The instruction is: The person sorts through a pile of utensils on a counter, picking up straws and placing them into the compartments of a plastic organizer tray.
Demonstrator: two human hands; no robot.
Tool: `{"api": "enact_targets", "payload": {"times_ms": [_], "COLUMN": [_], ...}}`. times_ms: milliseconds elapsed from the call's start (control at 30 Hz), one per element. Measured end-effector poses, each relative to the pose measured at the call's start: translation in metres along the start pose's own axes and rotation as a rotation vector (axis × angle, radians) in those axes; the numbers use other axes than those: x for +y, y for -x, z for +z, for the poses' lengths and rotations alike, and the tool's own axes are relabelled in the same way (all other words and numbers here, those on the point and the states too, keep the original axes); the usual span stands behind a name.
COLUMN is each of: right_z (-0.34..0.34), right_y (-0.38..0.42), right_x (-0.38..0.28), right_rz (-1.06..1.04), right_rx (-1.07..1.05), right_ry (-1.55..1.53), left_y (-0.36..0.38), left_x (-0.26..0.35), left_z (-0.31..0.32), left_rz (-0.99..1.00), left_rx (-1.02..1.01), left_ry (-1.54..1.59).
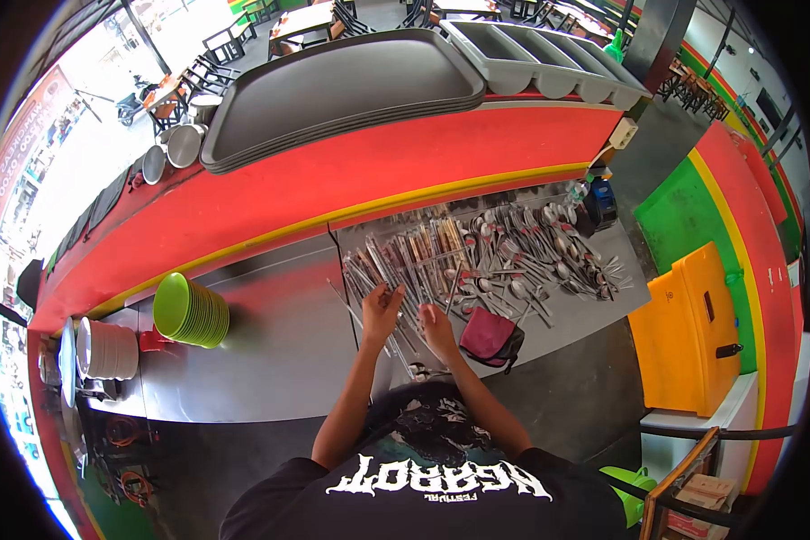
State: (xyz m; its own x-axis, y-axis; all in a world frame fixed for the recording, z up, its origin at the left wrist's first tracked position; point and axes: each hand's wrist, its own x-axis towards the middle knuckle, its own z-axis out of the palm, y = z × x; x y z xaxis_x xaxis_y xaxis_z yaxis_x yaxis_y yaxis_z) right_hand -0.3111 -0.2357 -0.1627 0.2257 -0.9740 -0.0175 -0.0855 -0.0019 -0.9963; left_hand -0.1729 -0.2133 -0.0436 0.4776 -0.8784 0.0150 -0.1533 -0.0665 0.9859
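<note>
My left hand (381, 310) is over the left edge of a wide spread of cutlery, its fingers curled together. A little to its right is my right hand (436, 331), also with bent fingers, a small gap between the two. What either hand pinches is too small to make out. Long thin wrapped cutlery (405, 261) lies in a row just beyond my hands. Farther right is a loose heap of metal spoons and forks (531, 247). Close to my right hand sits a maroon and black pouch (490, 337). A few metal pieces lie near the table edge below my hands.
A stack of green bowls (189, 310) and a stack of pale dishes (108, 349) stand left on the metal table (270, 378). Dark trays (351, 85) and a grey cutlery holder (544, 58) rest on the red ledge. A yellow cooler box (688, 328) stands right.
</note>
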Motion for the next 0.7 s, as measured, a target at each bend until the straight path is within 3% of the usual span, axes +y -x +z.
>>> {"api": "enact_targets", "payload": {"times_ms": [33, 133, 167, 233, 300, 433, 567, 700], "right_z": [-0.002, -0.019, -0.024, -0.040, -0.046, -0.074, -0.109, -0.149], "right_y": [-0.003, -0.018, -0.026, -0.027, -0.027, -0.047, -0.075, -0.113], "right_x": [0.005, 0.012, 0.012, -0.019, -0.064, -0.086, -0.119, -0.203], "right_rz": [-0.106, -0.386, -0.382, 0.087, 0.290, 0.033, -0.098, -0.188], "right_rx": [0.055, 0.085, 0.024, -0.208, -0.286, -0.258, -0.196, -0.187], "right_ry": [0.205, 0.379, 0.352, -0.070, -0.389, -0.354, -0.317, -0.286], "left_y": [-0.001, -0.007, -0.011, -0.011, -0.016, -0.029, -0.055, -0.086], "left_x": [0.002, -0.009, -0.017, -0.006, 0.000, 0.046, 0.085, 0.172], "left_z": [0.003, 0.018, 0.022, 0.034, 0.051, 0.086, 0.128, 0.160], "left_rz": [0.009, -0.019, 0.005, -0.020, 0.012, 0.019, 0.113, 0.334], "left_rx": [0.006, -0.005, 0.011, 0.022, 0.041, -0.021, -0.088, -0.162], "left_ry": [-0.012, 0.062, 0.038, 0.016, -0.010, -0.016, 0.001, -0.084]}}
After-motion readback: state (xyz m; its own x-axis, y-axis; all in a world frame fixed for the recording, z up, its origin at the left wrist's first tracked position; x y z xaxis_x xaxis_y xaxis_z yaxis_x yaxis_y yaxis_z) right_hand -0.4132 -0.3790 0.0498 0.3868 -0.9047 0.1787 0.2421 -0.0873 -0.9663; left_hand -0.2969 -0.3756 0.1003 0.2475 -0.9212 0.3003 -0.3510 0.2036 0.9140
